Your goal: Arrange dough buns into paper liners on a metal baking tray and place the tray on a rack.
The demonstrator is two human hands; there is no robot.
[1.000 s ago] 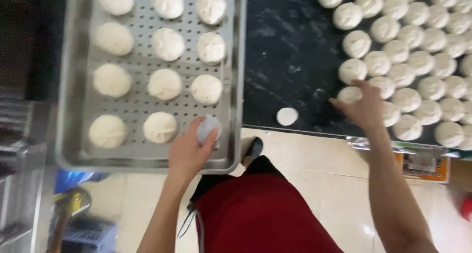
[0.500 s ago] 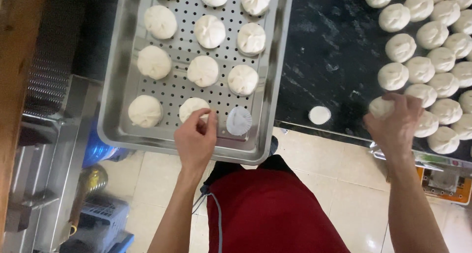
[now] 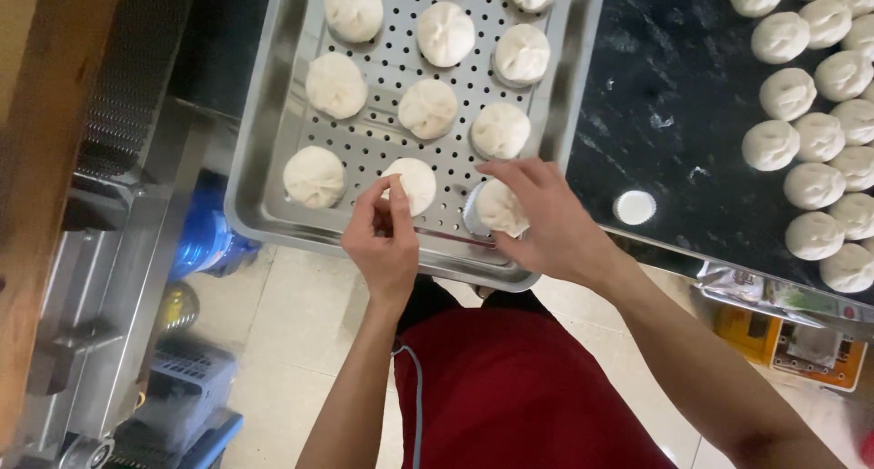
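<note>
Below, a perforated metal tray [image 3: 273, 159] over the dark counter [image 3: 674, 114], carrying rows of raw buns. Right hand [image 3: 546, 223] closed around a bun [image 3: 501, 207] in its paper cup at the tray's near right corner. Left hand [image 3: 384, 237] beside it, fingertips pinched together just at the neighbouring bun [image 3: 414, 182]. Spare paper cup [image 3: 635, 207] lying on the counter.

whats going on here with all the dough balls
A person in a red apron is filling a perforated metal tray with raw buns. The right hand is setting a bun into a paper liner at the tray's near right corner. The left hand hovers over the near rim, fingertips pinched beside another bun. More buns wait in rows on the dark counter to the right, with one empty liner lying there.
</note>
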